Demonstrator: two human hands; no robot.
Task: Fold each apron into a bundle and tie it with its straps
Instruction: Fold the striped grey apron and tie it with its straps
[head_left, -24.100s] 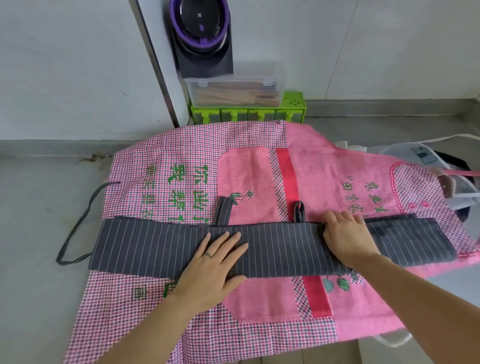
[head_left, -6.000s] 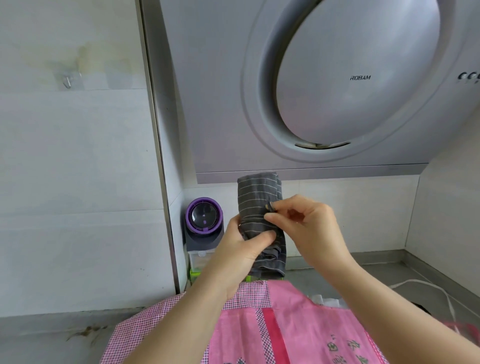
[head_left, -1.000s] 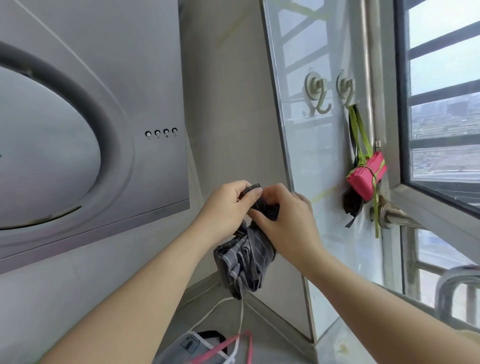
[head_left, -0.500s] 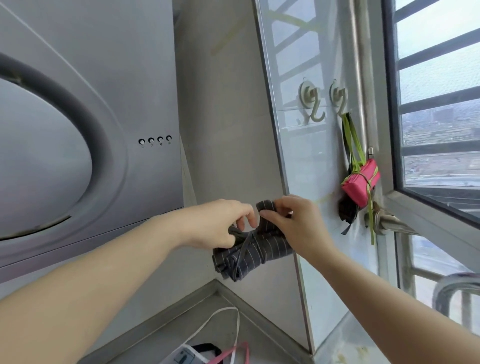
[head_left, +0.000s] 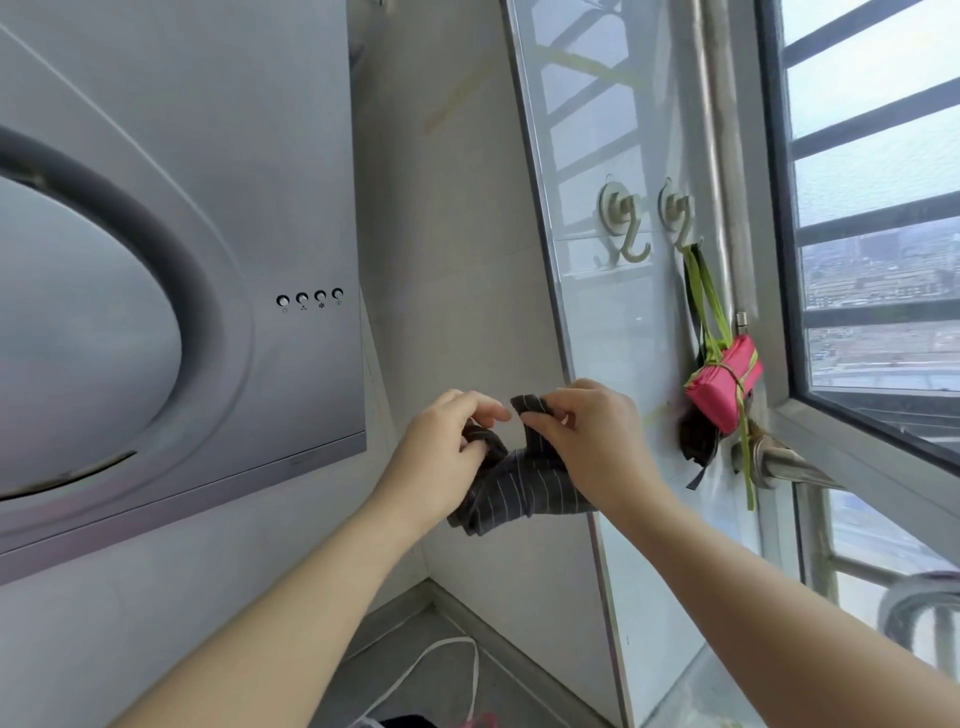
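- The gray bundle (head_left: 519, 493) was up in the air by the wall, between two hands.
- The left hand (head_left: 441, 452) and the right hand (head_left: 589, 441) each pinched its strap (head_left: 527, 404).
- A pink bundle (head_left: 722, 389) hung from a hook (head_left: 678, 221) nearby.

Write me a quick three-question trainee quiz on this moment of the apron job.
1. True or false: the pink bundle hangs from the wall hook nearer the window.
2. What do the left hand and right hand hold? A) striped grey apron bundle B) a towel C) a cup
3. How many buttons does the range hood show?
Key: 1 true; 2 A; 3 four.
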